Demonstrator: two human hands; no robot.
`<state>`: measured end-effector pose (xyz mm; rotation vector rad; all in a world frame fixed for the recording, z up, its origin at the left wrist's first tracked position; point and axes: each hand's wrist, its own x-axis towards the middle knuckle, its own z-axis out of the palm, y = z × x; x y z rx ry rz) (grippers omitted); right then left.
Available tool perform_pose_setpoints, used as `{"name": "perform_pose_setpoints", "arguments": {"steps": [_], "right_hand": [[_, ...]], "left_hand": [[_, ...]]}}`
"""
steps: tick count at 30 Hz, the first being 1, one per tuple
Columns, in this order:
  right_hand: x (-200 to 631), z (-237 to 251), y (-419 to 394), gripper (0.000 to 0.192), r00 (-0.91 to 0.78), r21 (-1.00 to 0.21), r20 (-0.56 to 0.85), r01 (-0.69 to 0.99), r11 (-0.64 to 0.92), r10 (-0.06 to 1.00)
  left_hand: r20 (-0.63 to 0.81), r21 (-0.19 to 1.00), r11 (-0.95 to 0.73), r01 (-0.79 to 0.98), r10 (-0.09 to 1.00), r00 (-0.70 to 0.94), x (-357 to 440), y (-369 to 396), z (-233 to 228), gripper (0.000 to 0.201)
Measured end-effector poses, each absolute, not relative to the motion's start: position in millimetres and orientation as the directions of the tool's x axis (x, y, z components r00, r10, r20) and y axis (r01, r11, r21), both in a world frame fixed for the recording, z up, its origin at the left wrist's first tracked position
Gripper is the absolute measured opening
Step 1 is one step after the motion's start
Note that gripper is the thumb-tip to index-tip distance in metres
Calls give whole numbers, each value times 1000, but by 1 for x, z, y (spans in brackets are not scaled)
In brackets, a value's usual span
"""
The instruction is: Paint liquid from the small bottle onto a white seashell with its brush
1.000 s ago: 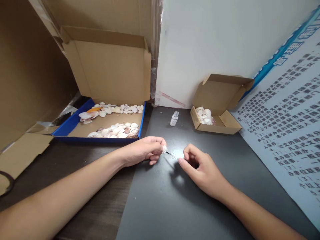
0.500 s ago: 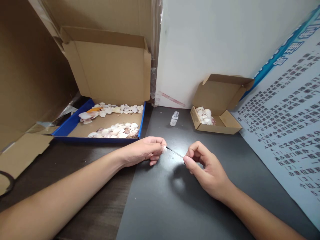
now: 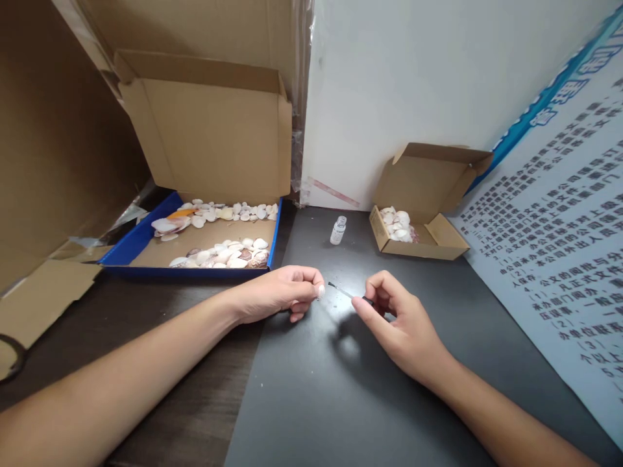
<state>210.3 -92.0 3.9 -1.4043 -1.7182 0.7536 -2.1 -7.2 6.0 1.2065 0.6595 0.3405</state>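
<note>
Pale shell (image 3: 320, 291); thin dark brush (image 3: 343, 291)

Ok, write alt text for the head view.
Over a dark grey mat, the left hand pinches a small white shell while the right hand holds a thin black-tipped brush just beside it. Behind stand a small clear glass bottle and two cardboard boxes of shells.

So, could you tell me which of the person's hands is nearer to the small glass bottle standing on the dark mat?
Left, by a small margin. The left hand lies in front of the small glass bottle and slightly left; the right hand, holding a thin brush, sits further forward and right.
</note>
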Motion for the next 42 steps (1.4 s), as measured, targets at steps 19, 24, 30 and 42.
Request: {"name": "perform_pose_setpoints", "arguments": {"steps": [19,24,30,42], "right_hand": [[213,5,-94,18,-112,-820,265,497,285,958],[213,4,-95,17,-188,-803,242,512,306,952],[212,4,-94,14,-198,-808,251,495,318,948],[212,4,-93,12,-220,-826,241,465,319,945]], "left_hand": [[-271,945,307,114,538,798,-4,-5,4,23],[-270,945,307,114,533,802,-4,-5,5,23],[-264,945,310,105,535,803,-4,-4,4,22],[-258,948,300,104,537,803,-4,-4,4,22]]}}
